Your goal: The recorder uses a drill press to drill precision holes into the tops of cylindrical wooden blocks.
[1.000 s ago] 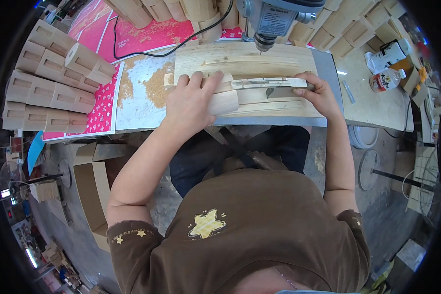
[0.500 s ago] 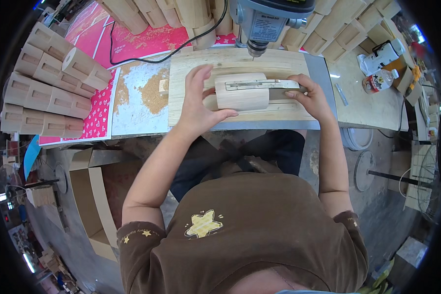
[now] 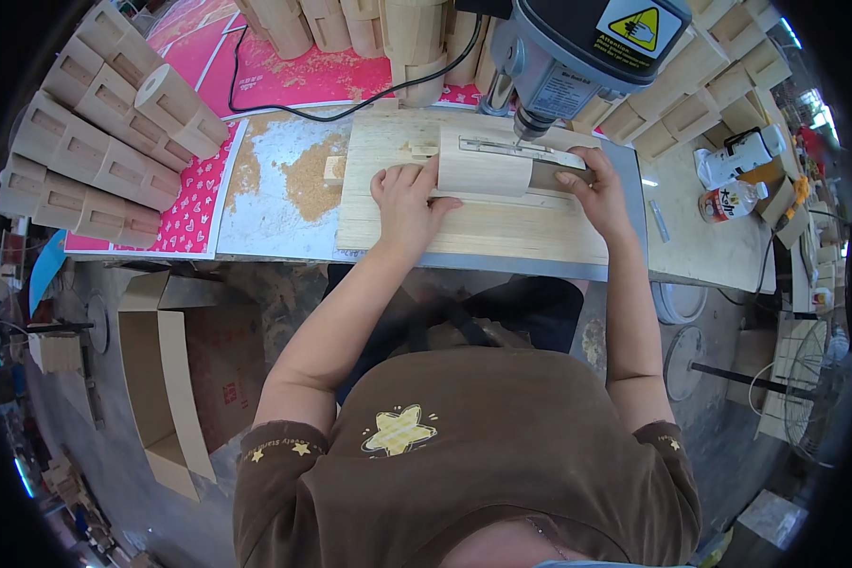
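Note:
A rounded pale wooden piece (image 3: 484, 174) lies on a flat wooden board (image 3: 464, 227) under the bit of a grey drill press (image 3: 577, 52). My left hand (image 3: 404, 204) presses against the piece's left end, fingers spread on the board. My right hand (image 3: 592, 185) grips its right end, next to a thin metal strip (image 3: 516, 149) lying along its top. The drill bit stands just above the strip's right part.
Stacks of hollow square wooden blocks (image 3: 85, 151) fill the left of the bench, more wooden pieces (image 3: 350, 24) stand at the back and right. Sawdust (image 3: 303, 180) lies on a white sheet. A black cable (image 3: 350, 104) crosses the pink mat. Bottles (image 3: 734, 175) stand right; a cardboard box (image 3: 175, 379) sits below.
The wooden piece has shifted left and toward the drill bit with both hands on it. My left hand moved from on top of the piece to its left end.

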`<action>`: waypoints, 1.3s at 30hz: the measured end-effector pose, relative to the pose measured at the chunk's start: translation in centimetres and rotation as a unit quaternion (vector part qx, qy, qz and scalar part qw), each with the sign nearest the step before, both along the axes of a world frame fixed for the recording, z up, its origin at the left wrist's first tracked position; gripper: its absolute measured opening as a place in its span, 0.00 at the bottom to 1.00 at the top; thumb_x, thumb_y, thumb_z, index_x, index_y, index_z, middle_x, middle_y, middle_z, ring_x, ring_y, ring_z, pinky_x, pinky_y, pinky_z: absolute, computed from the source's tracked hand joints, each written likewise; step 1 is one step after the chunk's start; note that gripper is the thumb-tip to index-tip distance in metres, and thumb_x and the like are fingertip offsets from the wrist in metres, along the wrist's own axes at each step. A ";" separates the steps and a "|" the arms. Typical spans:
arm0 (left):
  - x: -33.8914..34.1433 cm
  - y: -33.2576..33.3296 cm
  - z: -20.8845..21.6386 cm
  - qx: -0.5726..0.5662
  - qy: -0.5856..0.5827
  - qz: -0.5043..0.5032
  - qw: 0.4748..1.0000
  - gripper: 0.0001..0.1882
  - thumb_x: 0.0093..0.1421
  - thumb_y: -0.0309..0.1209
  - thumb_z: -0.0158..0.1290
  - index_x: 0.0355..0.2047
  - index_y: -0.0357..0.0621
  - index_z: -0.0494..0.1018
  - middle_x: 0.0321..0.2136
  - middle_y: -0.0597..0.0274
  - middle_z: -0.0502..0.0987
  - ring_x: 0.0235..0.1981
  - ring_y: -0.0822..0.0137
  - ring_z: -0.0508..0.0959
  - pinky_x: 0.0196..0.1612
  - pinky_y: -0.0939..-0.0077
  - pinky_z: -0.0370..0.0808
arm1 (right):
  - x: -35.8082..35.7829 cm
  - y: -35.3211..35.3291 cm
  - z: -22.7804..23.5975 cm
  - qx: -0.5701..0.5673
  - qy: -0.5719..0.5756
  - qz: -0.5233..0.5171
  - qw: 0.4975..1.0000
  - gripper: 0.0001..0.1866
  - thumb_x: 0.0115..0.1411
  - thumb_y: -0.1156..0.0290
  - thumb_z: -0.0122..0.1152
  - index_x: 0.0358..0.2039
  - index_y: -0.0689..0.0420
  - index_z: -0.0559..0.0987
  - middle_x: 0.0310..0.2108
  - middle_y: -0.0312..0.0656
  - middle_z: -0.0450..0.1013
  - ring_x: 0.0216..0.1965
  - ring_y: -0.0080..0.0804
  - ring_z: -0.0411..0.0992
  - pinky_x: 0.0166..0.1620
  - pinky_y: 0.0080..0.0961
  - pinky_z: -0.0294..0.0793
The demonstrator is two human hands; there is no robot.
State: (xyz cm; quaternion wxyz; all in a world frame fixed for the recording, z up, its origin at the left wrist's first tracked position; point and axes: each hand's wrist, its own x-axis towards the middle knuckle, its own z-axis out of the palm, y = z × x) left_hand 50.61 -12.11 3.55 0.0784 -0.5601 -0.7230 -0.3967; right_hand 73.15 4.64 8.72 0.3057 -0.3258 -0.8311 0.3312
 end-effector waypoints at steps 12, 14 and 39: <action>-0.1 0.2 0.0 -0.013 -0.001 0.000 1.000 0.33 0.38 0.42 0.65 0.47 0.45 0.73 0.27 0.67 0.71 0.36 0.63 0.68 0.44 0.64 0.56 | -2.8 4.2 19.2 0.240 0.202 -0.068 0.947 0.16 0.61 0.60 0.54 0.43 0.59 0.75 0.35 0.36 0.74 0.38 0.24 0.70 0.43 0.23 0.67; 0.0 0.4 0.0 -0.007 -0.001 -0.004 1.000 0.34 0.38 0.42 0.65 0.48 0.47 0.73 0.27 0.68 0.71 0.36 0.64 0.68 0.43 0.63 0.55 | -4.6 5.7 19.4 0.243 0.158 -0.072 0.954 0.15 0.62 0.61 0.51 0.38 0.62 0.76 0.29 0.40 0.73 0.32 0.25 0.70 0.38 0.24 0.68; 0.1 0.2 0.4 -0.039 0.023 0.017 0.999 0.32 0.38 0.41 0.65 0.46 0.45 0.73 0.26 0.67 0.71 0.34 0.64 0.68 0.43 0.65 0.55 | -1.4 -4.8 9.1 0.386 0.196 -0.117 0.894 0.05 0.56 0.73 0.56 0.24 0.57 0.75 0.18 0.40 0.68 0.22 0.35 0.68 0.33 0.32 0.66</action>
